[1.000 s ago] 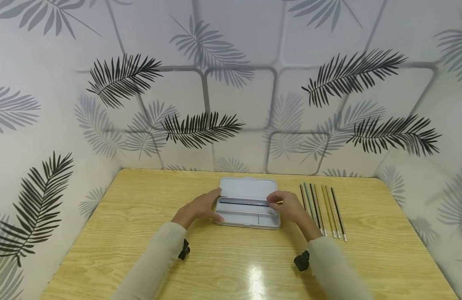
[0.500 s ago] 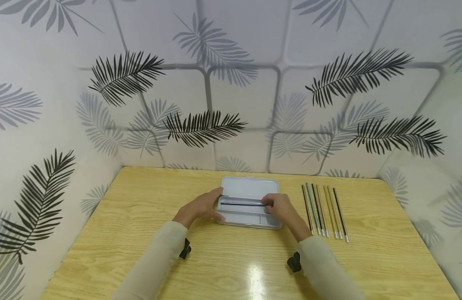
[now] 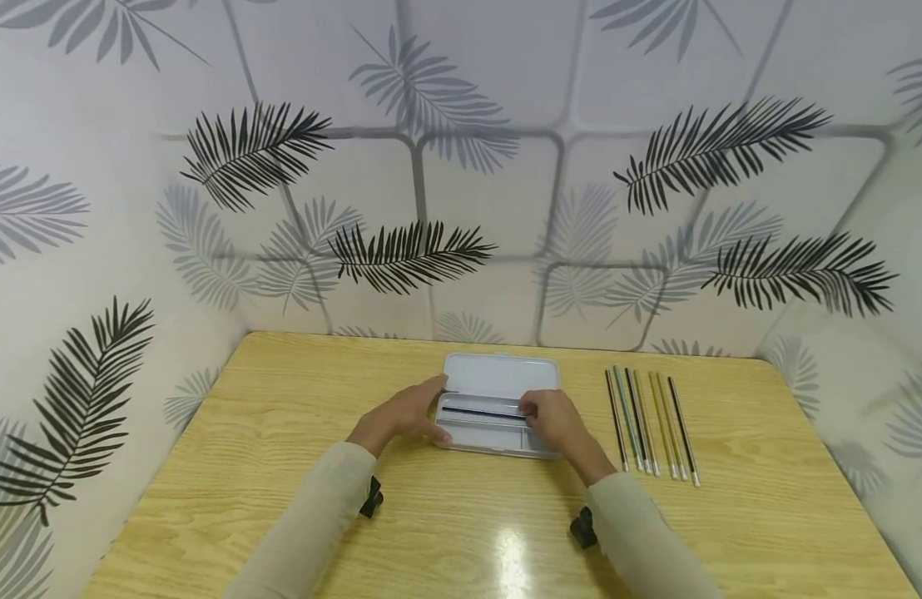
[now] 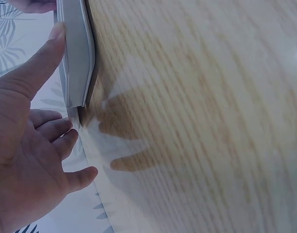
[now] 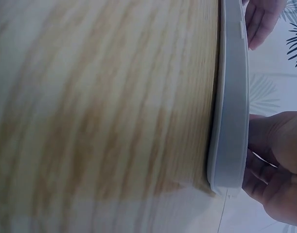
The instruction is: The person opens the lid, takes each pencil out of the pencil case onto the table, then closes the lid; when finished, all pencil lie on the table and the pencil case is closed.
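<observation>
A white pencil case (image 3: 479,436) lies open in the head view, its lid (image 3: 502,374) folded back toward the wall. Its tray has a long rear compartment and a divided front one. My left hand (image 3: 404,412) holds the case's left end, thumb at the front corner and index finger near the hinge; the left wrist view shows that thumb (image 4: 51,48) against the case wall. A slim dark pencil (image 3: 479,411) lies along the rear compartment. My right hand (image 3: 554,416) pinches the pencil's right end, its fingertips inside the case. In the right wrist view, the case wall (image 5: 231,107) partly hides the fingertips.
Several pencils (image 3: 627,418) in black, teal and gold lie side by side on the wooden table (image 3: 319,366), to the right of the case. A leaf-patterned wall (image 3: 461,200) stands behind the table. Each wrist carries a small black device (image 3: 583,528).
My right hand has shifted left and slightly toward the front, and the pencil's visible part has moved a little forward in the tray. The left hand keeps its place on the case.
</observation>
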Demonstrator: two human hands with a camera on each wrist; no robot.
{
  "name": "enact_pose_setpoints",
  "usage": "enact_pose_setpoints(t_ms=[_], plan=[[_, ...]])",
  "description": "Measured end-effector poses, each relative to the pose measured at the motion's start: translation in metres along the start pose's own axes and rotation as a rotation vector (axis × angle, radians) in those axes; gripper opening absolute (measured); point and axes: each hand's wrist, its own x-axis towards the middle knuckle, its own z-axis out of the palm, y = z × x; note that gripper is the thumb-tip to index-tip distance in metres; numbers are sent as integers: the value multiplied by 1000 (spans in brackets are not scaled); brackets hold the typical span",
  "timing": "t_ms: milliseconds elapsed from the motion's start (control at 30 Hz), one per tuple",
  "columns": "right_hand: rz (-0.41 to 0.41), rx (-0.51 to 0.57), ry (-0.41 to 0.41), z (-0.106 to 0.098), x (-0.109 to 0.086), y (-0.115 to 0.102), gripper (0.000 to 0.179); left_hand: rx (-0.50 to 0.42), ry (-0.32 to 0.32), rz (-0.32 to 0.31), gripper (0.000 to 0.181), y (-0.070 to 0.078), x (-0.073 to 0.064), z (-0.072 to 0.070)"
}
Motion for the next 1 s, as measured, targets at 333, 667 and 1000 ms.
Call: enact_pose_setpoints(t_ms=[333,667,1000], plan=[[-105,95,90,-14,-6,15,23,7,-5,2,109,6,-1,0],[-43,215,120,-51,-26,46,27,7,-6,3,109,7,-1,0],[114,346,50,-87,-52,79,33,-4,-3,-1,108,7,-3,-2]])
